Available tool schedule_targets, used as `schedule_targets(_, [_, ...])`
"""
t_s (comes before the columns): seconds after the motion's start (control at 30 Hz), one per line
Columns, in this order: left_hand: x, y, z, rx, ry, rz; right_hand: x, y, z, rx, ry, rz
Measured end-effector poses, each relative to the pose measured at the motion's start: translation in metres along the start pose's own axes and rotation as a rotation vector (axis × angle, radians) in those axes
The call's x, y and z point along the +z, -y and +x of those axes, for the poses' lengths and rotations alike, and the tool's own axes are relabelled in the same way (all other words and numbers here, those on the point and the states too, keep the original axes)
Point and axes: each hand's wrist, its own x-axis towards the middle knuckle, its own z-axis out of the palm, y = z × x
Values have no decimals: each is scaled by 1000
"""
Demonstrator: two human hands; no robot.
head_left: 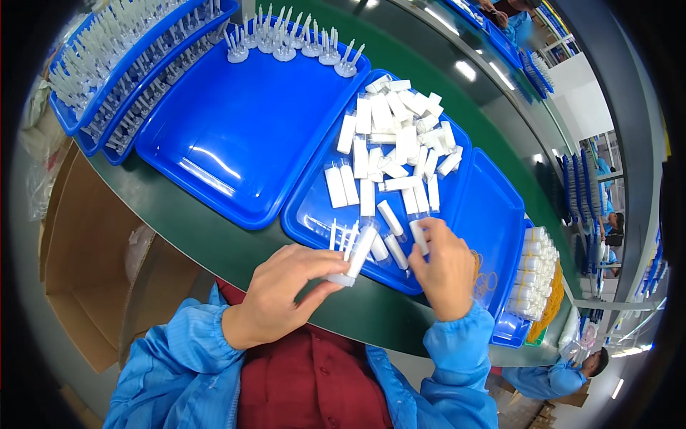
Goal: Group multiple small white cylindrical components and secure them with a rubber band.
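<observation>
My left hand (275,293) pinches a small translucent base (341,279) with several thin white prongs, held above the table's near edge. One white tube in a clear sleeve (361,250) stands tilted over a prong on its right side; the other visible prongs are bare. To the right, the fingers of my right hand (448,268) are closed on another white tube (419,237), at the near right part of a blue tray (309,207). A heap of similar white tubes (404,136) fills the far part of that tray, and a few lie loose nearer to me.
A blue tray (214,143) at left carries pronged bases (284,46) along its far side. Stacked trays of them (107,64) stand farther left. At right are a tray (496,214) with rubber bands (486,282) and bundled white tubes (532,275). A person (547,379) sits beyond.
</observation>
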Motion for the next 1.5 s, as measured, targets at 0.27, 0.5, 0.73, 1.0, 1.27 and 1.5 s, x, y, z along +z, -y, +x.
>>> schedule_targets(0.27, [-3, -21, 14, 79, 327, -194, -12, 6, -15, 367, -11, 1147])
schedule_targets(0.5, [2, -25, 13, 86, 422, -245, -10, 8, -18, 204, 28, 1064])
schedule_targets(0.73, [4, -22, 5, 106, 470, -211, -9, 6, -18, -33, 88, 890])
schedule_targets(1.0, [3, -19, 7, 304, 477, -2, -2, 16, -18, -277, 1, 684])
schedule_targets(1.27, [18, -3, 3, 226, 177, -12, 6, 46, -28, -191, -219, 693])
schedule_targets(1.5, [-1, 0, 7, 142, 129, 81, -3, 20, -19, -21, -127, 373])
